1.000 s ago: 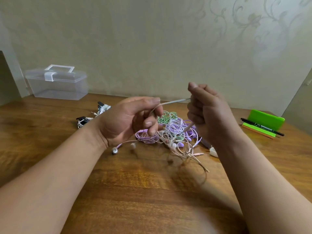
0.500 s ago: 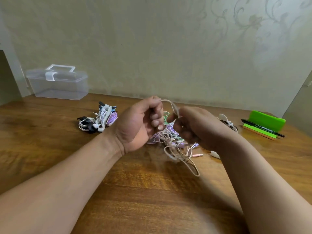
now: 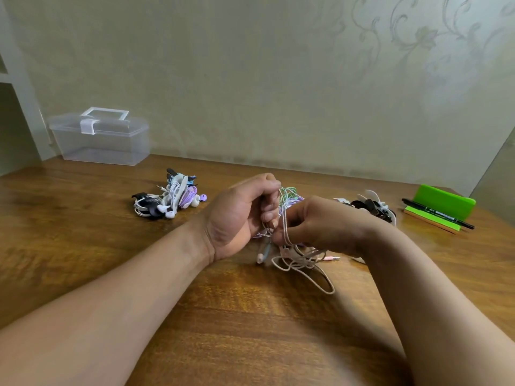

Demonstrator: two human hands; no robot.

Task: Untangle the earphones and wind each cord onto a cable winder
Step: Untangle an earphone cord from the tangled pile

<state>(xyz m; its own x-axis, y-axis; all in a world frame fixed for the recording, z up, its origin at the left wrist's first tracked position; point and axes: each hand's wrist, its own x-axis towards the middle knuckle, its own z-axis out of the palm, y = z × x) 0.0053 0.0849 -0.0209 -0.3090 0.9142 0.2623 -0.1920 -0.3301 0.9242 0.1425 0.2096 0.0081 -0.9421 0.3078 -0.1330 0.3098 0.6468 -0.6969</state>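
A tangle of thin earphone cords [image 3: 299, 261], pale pink, purple and green, lies on the wooden table [image 3: 250, 330] at the centre. My left hand [image 3: 239, 215] grips a pale pink cord in curled fingers above the tangle. My right hand [image 3: 320, 224] sits just to its right, fingers curled, pinching the same cord where loops hang down. A pile of wound earphones on winders [image 3: 170, 199] lies to the left. Several black and white cable winders [image 3: 370, 207] lie behind my right hand, partly hidden.
A clear plastic box with a white handle [image 3: 100, 139] stands at the back left by the wall. A green holder [image 3: 443, 207] with a black pen [image 3: 437, 214] sits at the far right.
My hands came together and dropped toward the table. The stretched pink cord between them went slack into loops. The view shifted, showing the wound pile at left.
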